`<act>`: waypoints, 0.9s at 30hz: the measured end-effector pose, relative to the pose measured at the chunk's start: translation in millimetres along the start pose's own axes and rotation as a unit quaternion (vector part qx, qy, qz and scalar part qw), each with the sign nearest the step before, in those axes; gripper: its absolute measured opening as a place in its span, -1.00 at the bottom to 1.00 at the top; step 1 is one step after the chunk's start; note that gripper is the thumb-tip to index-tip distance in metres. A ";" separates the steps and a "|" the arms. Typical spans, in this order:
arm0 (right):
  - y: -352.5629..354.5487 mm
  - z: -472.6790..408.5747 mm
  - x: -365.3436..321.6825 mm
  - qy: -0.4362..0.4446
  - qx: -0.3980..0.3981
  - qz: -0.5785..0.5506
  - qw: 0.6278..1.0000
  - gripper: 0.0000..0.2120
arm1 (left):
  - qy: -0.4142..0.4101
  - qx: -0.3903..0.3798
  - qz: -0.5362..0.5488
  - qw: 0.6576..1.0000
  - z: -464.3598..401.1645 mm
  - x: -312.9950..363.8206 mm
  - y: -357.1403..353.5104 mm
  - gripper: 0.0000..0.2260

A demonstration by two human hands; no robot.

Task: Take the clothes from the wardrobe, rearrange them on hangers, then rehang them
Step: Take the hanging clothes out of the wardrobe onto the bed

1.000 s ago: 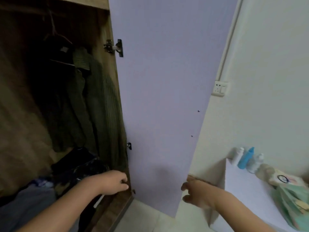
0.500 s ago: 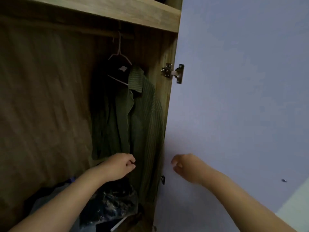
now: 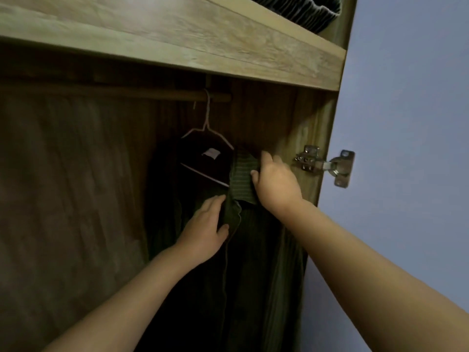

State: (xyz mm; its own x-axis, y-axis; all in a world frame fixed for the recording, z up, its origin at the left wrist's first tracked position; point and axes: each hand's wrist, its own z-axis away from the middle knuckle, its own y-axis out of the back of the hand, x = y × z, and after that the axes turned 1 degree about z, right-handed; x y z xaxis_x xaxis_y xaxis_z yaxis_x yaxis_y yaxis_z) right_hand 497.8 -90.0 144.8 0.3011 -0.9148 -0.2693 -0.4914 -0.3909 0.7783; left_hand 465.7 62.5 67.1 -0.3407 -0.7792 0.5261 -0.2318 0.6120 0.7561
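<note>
Head view: the green shirt [image 3: 253, 262] is grasped at its collar by the right hand [image 3: 275, 182] and at its front edge by the left hand [image 3: 205, 229], seemingly so it can be lifted off the hanger [image 3: 206, 133].

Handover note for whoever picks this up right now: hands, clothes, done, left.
Left hand: fingers on the front edge of the green corduroy shirt, thumb pinching the fabric.
Right hand: grips the shirt's collar.
Shirt hangs on a wire hanger hooked over the rail, next to a dark garment. Wardrobe door open.
Done: door open, shirt grasped.
Left: lift it off the rail, rearrange on hangers, rehang everything.
</note>
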 end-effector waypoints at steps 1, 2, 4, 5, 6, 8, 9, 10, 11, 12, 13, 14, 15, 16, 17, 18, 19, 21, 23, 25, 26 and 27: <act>-5.3 -11.2 -3.1 -0.024 -0.027 0.001 0.999 -0.68 | -0.008 0.005 0.005 1.000 -6.4 -3.0 3.7 -0.41; -9.4 -20.5 -6.0 -0.047 -0.051 -0.007 0.998 -0.72 | -0.014 0.008 0.008 1.000 -11.4 -6.2 7.4 -0.41; -14.8 -32.3 -10.1 -0.078 -0.068 -0.035 0.994 -0.74 | -0.019 0.007 0.013 1.000 -18.7 -14.1 15.7 -0.42; -17.0 -35.2 -11.4 -0.082 -0.061 -0.048 0.994 -0.75 | -0.018 0.006 0.015 1.000 -21.2 -18.4 20.0 -0.42; -18.7 -36.1 -12.6 -0.078 -0.044 -0.060 0.994 -0.76 | -0.018 0.006 0.018 1.000 -23.7 -22.3 24.4 -0.42; -21.0 -33.2 -15.4 -0.061 0.006 -0.078 0.995 -0.80 | -0.021 0.013 0.018 1.000 -28.3 -29.7 33.0 -0.43; -21.0 -31.3 -17.1 -0.054 0.031 -0.083 0.995 -0.81 | -0.022 0.019 0.017 0.999 -30.5 -32.7 37.0 -0.43; -20.3 -29.9 -18.8 -0.051 0.050 -0.090 0.993 -0.81 | -0.022 0.025 0.013 0.999 -32.5 -35.2 40.8 -0.44; -19.1 -29.2 -20.0 -0.051 0.064 -0.098 0.992 -0.80 | -0.021 0.031 0.009 0.999 -34.5 -37.3 44.1 -0.44; -17.4 -29.3 -21.1 -0.054 0.073 -0.111 0.990 -0.81 | -0.020 0.038 0.006 0.999 -36.2 -38.8 47.0 -0.44; -15.6 -29.6 -21.7 -0.060 0.081 -0.128 0.987 -0.81 | -0.015 0.044 0.004 0.999 -37.4 -39.8 49.8 -0.44; -13.6 -29.8 -21.9 -0.067 0.090 -0.149 0.982 -0.82 | -0.009 0.049 0.001 0.999 -38.2 -40.2 52.5 -0.44; -12.3 -29.6 -21.8 -0.071 0.096 -0.170 0.978 -0.82 | -0.004 0.055 -0.004 0.998 -38.5 -40.3 55.0 -0.45; -11.9 -28.2 -21.7 -0.072 0.098 -0.190 0.974 -0.82 | -0.001 0.063 -0.008 0.998 -38.2 -40.1 57.6 -0.45; -12.7 -26.3 -21.9 -0.071 0.097 -0.210 0.970 -0.79 | 0.000 0.072 -0.010 0.997 -37.5 -39.9 60.5 -0.46; -13.8 -23.6 -22.5 -0.071 0.095 -0.230 0.966 -0.76 | 0.000 0.084 -0.010 0.996 -36.5 -39.5 63.6 -0.46; -14.9 -20.8 -23.5 -0.072 0.094 -0.251 0.961 -0.73 | 0.002 0.097 -0.012 0.995 -35.1 -39.6 67.2 -0.47; -16.7 -15.4 -25.9 -0.078 0.094 -0.293 0.948 -0.74 | 0.010 0.120 -0.014 0.993 -31.5 -40.8 75.1 -0.49; -15.7 -9.2 -27.5 -0.090 0.092 -0.331 0.935 -0.77 | 0.027 0.131 -0.014 0.991 -26.7 -42.7 82.9 -0.50; -14.7 -0.5 -25.7 -0.095 0.082 -0.366 0.922 -0.78 | 0.039 0.141 -0.018 0.989 -22.0 -43.9 88.8 -0.51; -14.4 6.0 -23.7 -0.095 0.072 -0.382 0.916 -0.80 | 0.041 0.148 -0.020 0.988 -19.9 -44.1 91.2 -0.51; -13.8 13.6 -21.2 -0.096 0.061 -0.396 0.911 -0.81 | 0.041 0.156 -0.022 0.987 -17.9 -43.7 93.6 -0.51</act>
State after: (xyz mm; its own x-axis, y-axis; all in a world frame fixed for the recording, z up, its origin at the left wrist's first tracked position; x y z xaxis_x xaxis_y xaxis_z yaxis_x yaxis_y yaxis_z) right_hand 487.0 -66.7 132.0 0.4578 -0.3375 -0.8225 -0.2734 -0.9337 0.2310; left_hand 475.2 151.4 121.8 -0.2520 -0.8062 0.5354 -0.5175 0.5797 0.6294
